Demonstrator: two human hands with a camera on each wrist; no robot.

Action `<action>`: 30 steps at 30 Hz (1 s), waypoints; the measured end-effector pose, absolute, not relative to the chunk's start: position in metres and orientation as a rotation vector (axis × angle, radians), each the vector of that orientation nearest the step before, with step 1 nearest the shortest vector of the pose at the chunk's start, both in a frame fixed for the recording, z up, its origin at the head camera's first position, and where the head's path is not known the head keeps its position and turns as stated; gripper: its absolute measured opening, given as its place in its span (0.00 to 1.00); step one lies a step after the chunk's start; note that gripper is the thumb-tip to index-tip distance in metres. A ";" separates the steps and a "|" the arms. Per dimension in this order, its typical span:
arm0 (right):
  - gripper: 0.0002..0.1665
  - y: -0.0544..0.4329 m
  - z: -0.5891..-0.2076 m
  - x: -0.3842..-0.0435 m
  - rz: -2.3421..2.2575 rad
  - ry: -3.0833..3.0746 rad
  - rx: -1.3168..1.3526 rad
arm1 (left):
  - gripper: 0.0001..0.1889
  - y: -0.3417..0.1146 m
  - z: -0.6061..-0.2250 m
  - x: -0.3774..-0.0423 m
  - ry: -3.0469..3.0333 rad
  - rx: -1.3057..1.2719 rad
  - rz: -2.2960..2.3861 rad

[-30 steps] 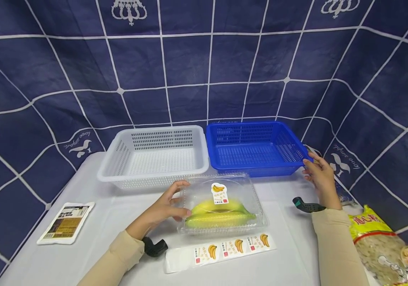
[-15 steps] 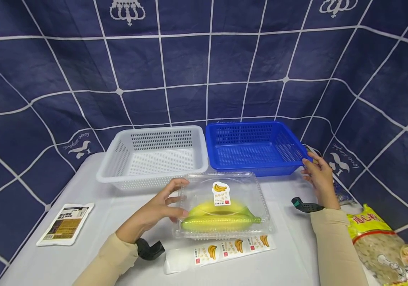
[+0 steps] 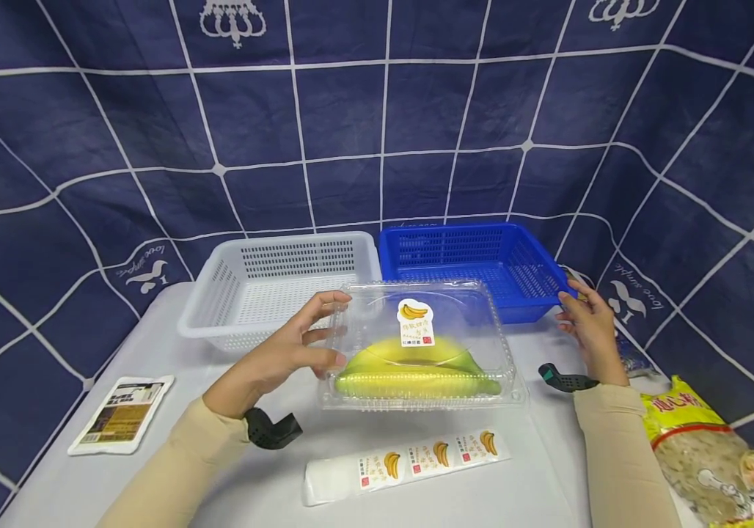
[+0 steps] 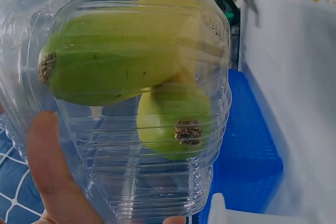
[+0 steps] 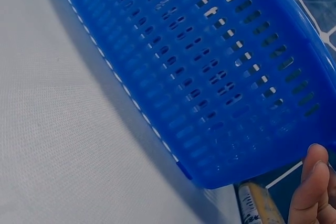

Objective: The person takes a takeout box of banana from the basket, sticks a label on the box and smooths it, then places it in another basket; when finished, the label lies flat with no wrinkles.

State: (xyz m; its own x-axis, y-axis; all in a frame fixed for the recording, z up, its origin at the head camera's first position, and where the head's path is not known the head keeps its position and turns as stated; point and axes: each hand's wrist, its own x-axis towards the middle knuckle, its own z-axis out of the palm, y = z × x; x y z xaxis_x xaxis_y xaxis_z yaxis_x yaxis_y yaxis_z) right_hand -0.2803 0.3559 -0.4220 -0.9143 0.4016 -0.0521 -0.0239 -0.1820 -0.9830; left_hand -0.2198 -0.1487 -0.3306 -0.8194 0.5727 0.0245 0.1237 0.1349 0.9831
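My left hand (image 3: 278, 359) grips the left end of a clear plastic clamshell box (image 3: 367, 312), thumb in front and fingers behind. The box is raised off the table. Inside lie green-yellow bananas (image 3: 416, 374), and a banana sticker (image 3: 416, 323) is on the lid. In the left wrist view the bananas' cut ends (image 4: 187, 131) show through the ribbed wall, near my thumb (image 4: 50, 161). My right hand (image 3: 591, 330) holds the front right corner of the blue basket (image 3: 482, 314); its fingertips meet the rim in the right wrist view.
A white basket (image 3: 195, 315) stands left of the blue one. A sticker strip (image 3: 410, 466) lies in front. A white and brown packet (image 3: 122, 416) is at left. At right lies a yellow-topped food bag (image 3: 707, 447). A curtain (image 3: 377, 110) hangs behind.
My left hand has lifted the clamshell box up and slightly to the right, uncovering the strip and overlapping the baskets' fronts. My right hand has stayed at the blue basket's corner.
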 end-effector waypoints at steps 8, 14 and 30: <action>0.23 0.355 -0.423 -0.282 2.148 -1.823 -0.431 | 0.46 -0.134 -0.310 -0.244 2.058 0.638 1.774; 0.25 0.353 -0.424 -0.281 2.134 -1.823 -0.458 | 0.47 -0.118 -0.300 -0.267 2.066 0.589 1.796; 0.29 0.355 -0.426 -0.281 2.091 -1.871 -0.444 | 0.45 -0.069 -0.293 -0.328 2.064 0.461 1.913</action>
State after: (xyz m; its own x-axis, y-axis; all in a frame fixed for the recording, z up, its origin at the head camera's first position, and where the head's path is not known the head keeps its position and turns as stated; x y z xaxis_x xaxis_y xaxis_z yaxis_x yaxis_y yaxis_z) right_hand -0.2807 0.3545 -0.4261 -0.9071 0.4198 -0.0298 -0.0168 -0.1070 -0.9941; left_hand -0.3281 -0.0694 -0.2927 -0.9072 0.4206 0.0055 0.0372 0.0673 0.9970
